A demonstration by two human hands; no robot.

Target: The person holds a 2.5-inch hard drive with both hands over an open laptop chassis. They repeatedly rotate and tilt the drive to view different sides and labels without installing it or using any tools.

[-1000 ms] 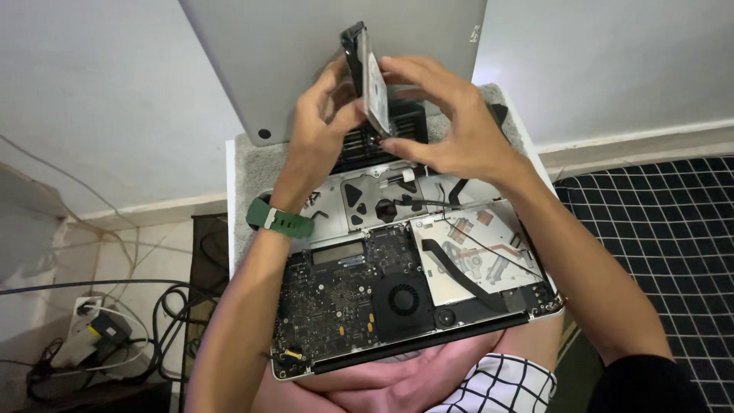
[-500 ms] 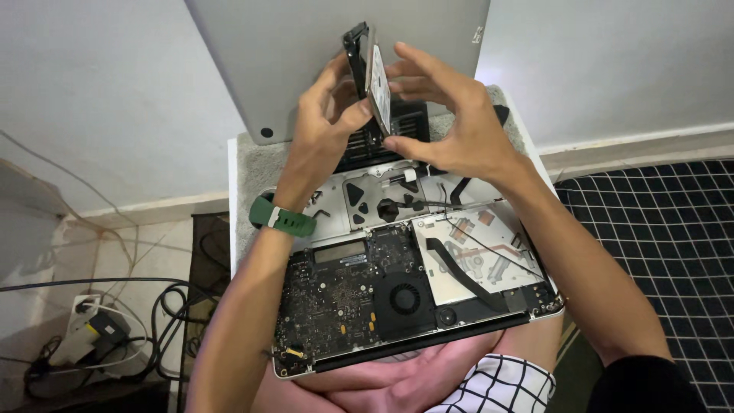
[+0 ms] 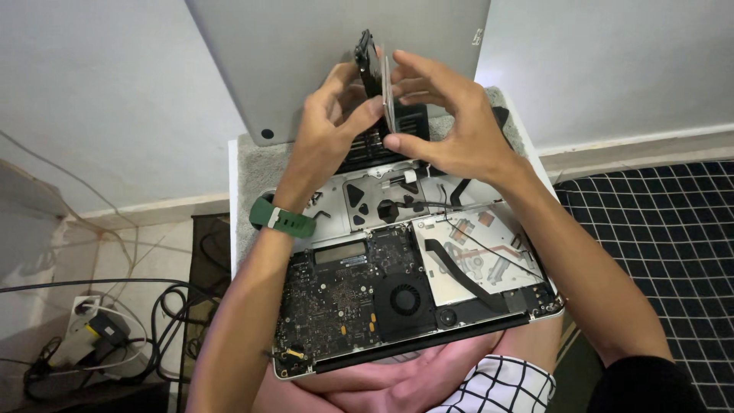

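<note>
An opened silver laptop [image 3: 535, 302] lies bottom-up on a small table, its dark circuit board [image 3: 344, 294], round fan [image 3: 405, 298] and silver drive [image 3: 478, 256] exposed. Above its far half I hold a flat rectangular drive [image 3: 375, 76] on edge, black on one side and silver on the other. My left hand [image 3: 329, 134], a green watch on its wrist, grips the drive's left face and lower corner. My right hand [image 3: 451, 126] pinches its right face and bottom edge, with the fingers spread over the top.
A grey cloth [image 3: 256, 172] covers the white table under the laptop. The silver bottom cover [image 3: 321, 53] leans against the wall behind. Cables and a power strip [image 3: 99, 329] lie on the floor at left. At right is a black checked mat [image 3: 657, 229].
The drive stays upright between both hands, tilted slightly. My right fingers have shifted over its top edge. The laptop has not moved.
</note>
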